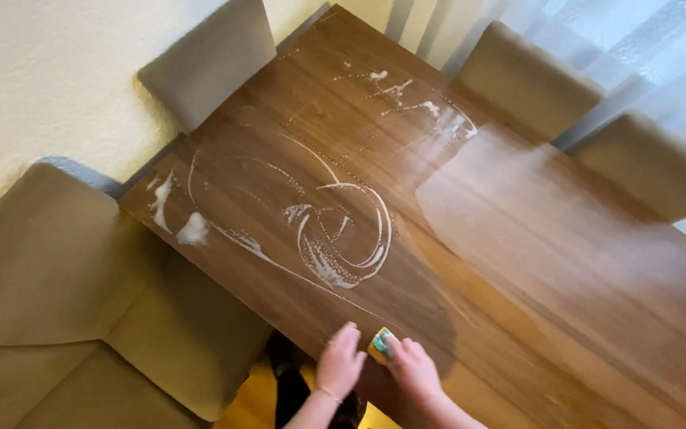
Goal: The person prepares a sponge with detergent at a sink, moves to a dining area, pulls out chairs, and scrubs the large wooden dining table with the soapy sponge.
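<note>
A long brown wooden table runs across the view, its left half wet and streaked with white soap foam in loops and smears. At the table's near edge my right hand presses a yellow-and-green sponge onto the wood. My left hand rests flat on the table edge just left of the sponge, fingers together, holding nothing. A blob of foam lies near the left edge.
Beige upholstered chairs surround the table: one at the near left, one at the far end, two along the right side. A pale wall is at left and sheer curtains at upper right.
</note>
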